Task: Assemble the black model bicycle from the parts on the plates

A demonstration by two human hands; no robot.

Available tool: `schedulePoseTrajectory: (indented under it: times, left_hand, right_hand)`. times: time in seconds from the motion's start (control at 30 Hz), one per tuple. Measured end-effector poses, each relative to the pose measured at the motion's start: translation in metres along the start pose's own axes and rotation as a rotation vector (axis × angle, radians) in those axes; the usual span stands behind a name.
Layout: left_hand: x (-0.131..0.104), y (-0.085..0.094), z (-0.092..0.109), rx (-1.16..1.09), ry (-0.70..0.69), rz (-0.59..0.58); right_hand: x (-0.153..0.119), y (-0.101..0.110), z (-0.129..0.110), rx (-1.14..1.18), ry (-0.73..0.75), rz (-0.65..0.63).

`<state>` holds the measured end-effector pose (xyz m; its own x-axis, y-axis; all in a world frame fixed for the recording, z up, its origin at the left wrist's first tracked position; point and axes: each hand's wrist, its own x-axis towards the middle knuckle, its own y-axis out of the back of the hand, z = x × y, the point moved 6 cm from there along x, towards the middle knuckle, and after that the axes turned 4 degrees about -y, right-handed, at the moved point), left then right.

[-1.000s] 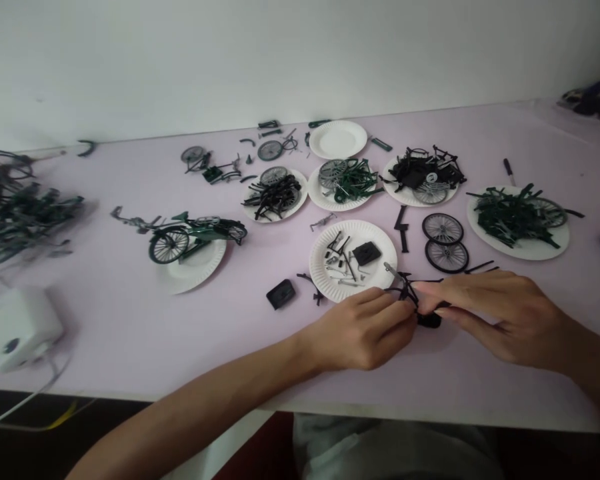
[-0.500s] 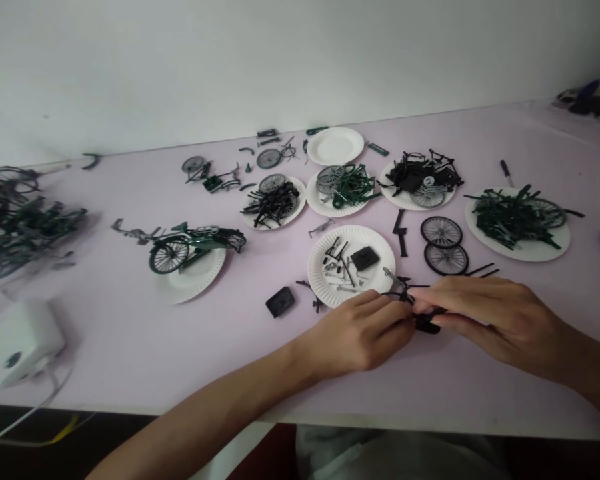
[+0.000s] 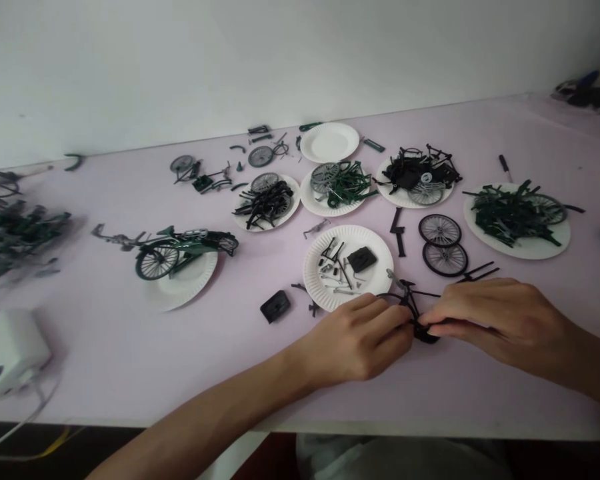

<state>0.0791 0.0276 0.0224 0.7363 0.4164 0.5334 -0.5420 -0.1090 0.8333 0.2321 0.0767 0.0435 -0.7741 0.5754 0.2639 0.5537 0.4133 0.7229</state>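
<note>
Both of my hands meet over a small black model bicycle frame (image 3: 410, 303) near the table's front edge. My left hand (image 3: 363, 340) pinches its left side and my right hand (image 3: 485, 313) grips its right side, with a black part (image 3: 427, 333) showing between the fingertips. Just behind the hands stands a paper plate (image 3: 375, 248) with small screws, rods and a black square piece. Two spoked wheels (image 3: 443, 243) lie flat to its right. Much of the frame is hidden by my fingers.
Several paper plates hold piles of black and green parts (image 3: 515, 217) across the back. A green model bicycle (image 3: 177, 247) rests half on a plate at the left. A black block (image 3: 277, 307) lies left of my hands. A white box (image 3: 7, 353) with cables sits far left.
The hands have stayed on the black frame and shifted slightly lower in view. The right fingers have slid a little to the right along it. The camera has drifted a little.
</note>
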Motion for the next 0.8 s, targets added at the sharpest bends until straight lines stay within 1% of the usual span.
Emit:
schedulePoseTrajectory:
  times: [0.2,0.33,0.43,0.5,0.57,0.7,0.8]
  left_hand:
    - [0.0013,-0.0008,-0.0003,0.018,0.0,0.002]
    - [0.0018,0.0005,-0.0011,0.008,0.015,0.002]
    - [0.0011,0.0026,-0.0014,0.011,0.028,-0.003]
    - [-0.0001,0.0039,-0.0006,0.016,0.016,-0.003]
    - [-0.0017,0.0049,-0.0002,0.019,0.001,0.002]
    - [-0.0039,0.003,-0.0032,-0.019,0.013,-0.031]
    - [-0.004,0.0028,-0.0042,-0.027,0.009,-0.043]
  right_hand:
    - [-0.0032,-0.0037,-0.0024,-0.049,0.006,0.045]
    - [-0.0026,-0.0032,-0.0035,-0.023,0.044,0.085]
    - [-0.0007,-0.0036,-0.0018,0.059,0.021,0.025]
    - [-0.0002,-0.0043,0.0001,0.121,-0.013,-0.034]
    - [-0.0002,-0.0041,0.0009,0.152,-0.031,-0.059]
    - [0.0003,-0.0044,-0.0008,0.074,-0.018,-0.044]
    - [-0.0004,-0.0078,-0.0059,0.007,0.04,-0.033]
